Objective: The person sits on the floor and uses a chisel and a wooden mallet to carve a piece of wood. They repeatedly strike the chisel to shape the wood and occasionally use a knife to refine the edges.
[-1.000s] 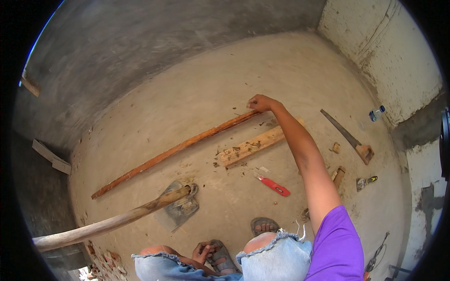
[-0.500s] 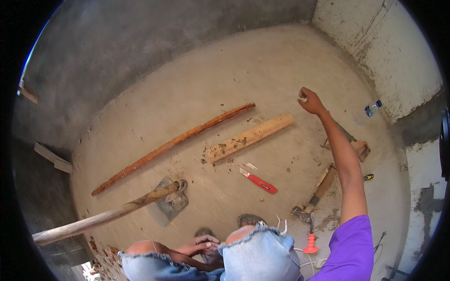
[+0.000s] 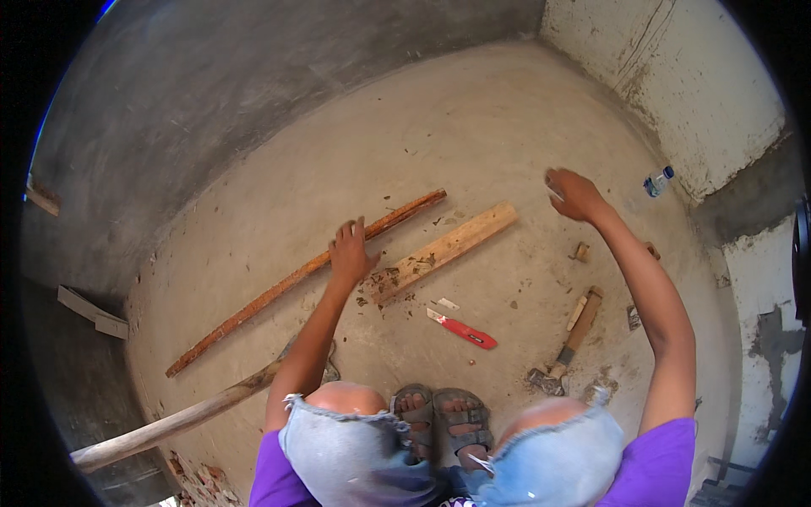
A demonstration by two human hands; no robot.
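Note:
My left hand (image 3: 349,252) reaches over the long, rough reddish-brown bar (image 3: 262,314), its fingers spread; whether the fingertips touch the bar I cannot tell. Just right of that hand lies a pale wooden beam (image 3: 460,247), its nearer left end strewn with dark chips. My right hand (image 3: 576,196) is beyond the beam's far right end, above the floor. Its fingers are curled, and a small whitish bit shows at them, too blurred to name. A red utility knife (image 3: 466,332) with its blade out lies nearer to me than the beam.
On the right lie a hammer (image 3: 570,346) and a small wooden piece (image 3: 579,252). A plastic bottle (image 3: 658,181) lies by the right wall. The hoe's long wooden handle (image 3: 177,422) crosses the lower left. My sandalled feet (image 3: 439,418) are between my knees.
My left hand has risen from beside my knee and stretched forward to the reddish-brown bar. My right hand has shifted slightly nearer and to the right, still curled. My knees have spread.

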